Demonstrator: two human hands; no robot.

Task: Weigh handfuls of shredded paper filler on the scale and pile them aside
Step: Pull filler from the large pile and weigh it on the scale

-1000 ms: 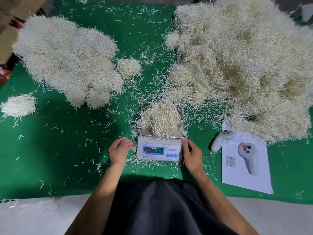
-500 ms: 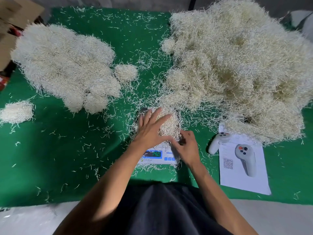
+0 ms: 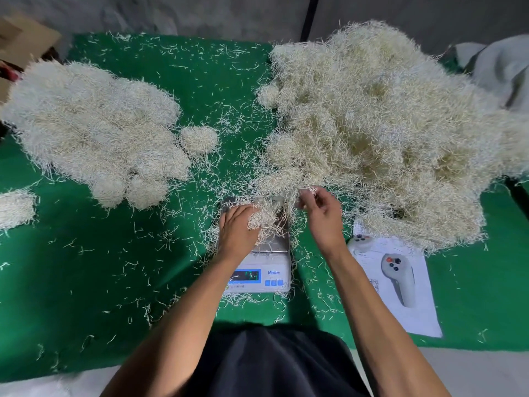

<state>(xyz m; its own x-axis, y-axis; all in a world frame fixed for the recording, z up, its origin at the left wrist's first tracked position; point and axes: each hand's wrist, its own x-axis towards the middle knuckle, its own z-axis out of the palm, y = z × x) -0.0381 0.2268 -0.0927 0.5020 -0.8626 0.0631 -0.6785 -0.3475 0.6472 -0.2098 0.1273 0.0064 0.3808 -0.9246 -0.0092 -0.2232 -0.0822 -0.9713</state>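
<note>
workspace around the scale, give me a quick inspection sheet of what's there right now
surface: green cloth littered with loose paper shreds.
job's things: scale at front centre, display lit but unreadable; handful of filler on its pan; big loose heap at right; weighed pile at left, small clump beside it, another clump at the left edge.
clutter: two white controllers on a printed sheet right of the scale.
grippers: left hand grips the handful; right hand pinches strands just above it.
cables: nothing seen.
surroundings: cardboard box at far left, grey cloth at far right, dark pole behind.
</note>
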